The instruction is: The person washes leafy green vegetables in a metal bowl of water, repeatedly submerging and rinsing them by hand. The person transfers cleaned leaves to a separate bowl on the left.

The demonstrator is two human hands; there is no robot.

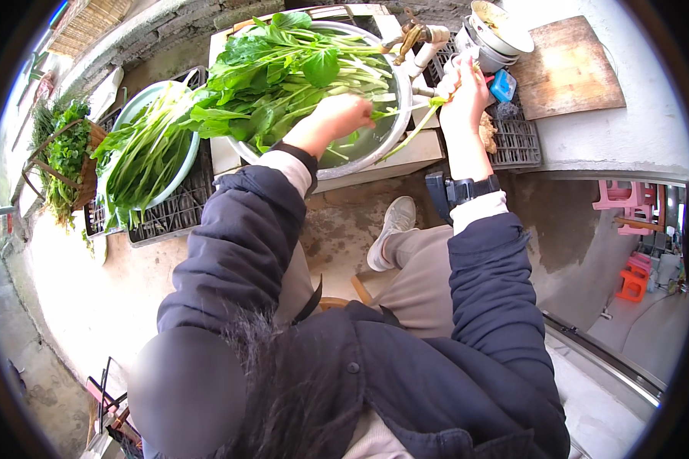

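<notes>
Leafy green vegetables with long pale stalks (298,74) fill a large round metal basin (405,103) of water in front of me. My left hand (344,116) is over the basin's near right part, its fingers closed at a thin green stalk. Raised at the basin's right side, near the tap (410,37), my right hand (464,86) grips several stalks (409,137), which slant down across the basin's rim. To the left, a pale green basin (190,155) holds more long leafy greens (149,149).
Black plastic crates (172,212) support the pale green basin. A wicker basket (92,160) of herbs is at the far left. Stacked bowls (502,28), a blue box (503,86), a steel scourer (506,110) and a wooden cutting board (571,69) are at the right.
</notes>
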